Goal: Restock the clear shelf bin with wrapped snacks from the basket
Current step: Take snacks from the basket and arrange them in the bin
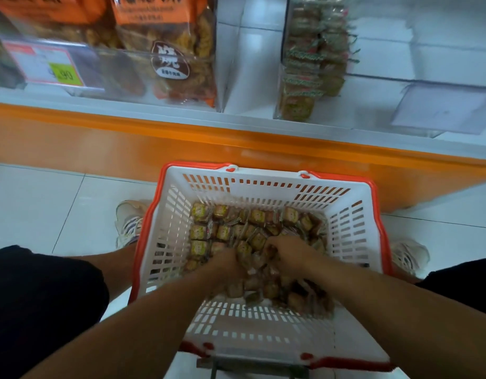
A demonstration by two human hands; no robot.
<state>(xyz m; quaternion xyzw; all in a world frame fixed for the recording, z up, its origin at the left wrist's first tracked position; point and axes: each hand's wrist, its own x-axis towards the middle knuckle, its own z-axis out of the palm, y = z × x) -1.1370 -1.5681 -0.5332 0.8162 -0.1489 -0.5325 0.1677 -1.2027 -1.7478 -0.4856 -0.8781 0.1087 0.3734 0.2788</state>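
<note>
- I am gathering wrapped snacks (pixel 254 236) in the basket (pixel 353 228), left hand (pixel 226 262) and right hand (pixel 287 254) both clutching some.
- The clear shelf bin (pixel 315 58) is sitting partly filled; many are still waiting.

Lighting: even, diffuse, moderately bright, from overhead; no hard shadows. Floor tiles (pixel 58 203) show soft sheen, no hot spots. Clear shelf bin (pixel 400 77) front carries pale glare patches, washing out its contents. Orange shelf edge (pixel 181 138) reads w/ a glossy highlight band. Motion blur: strong on snack bags (pixel 165 50) and price tag (pixel 53 64) at top left; text smeared. Basket (pixel 263 187) rim sharper. Wide-angle distortion: shelf line bows, forearms stretch toward lower corners. Slight softness overall.
</note>
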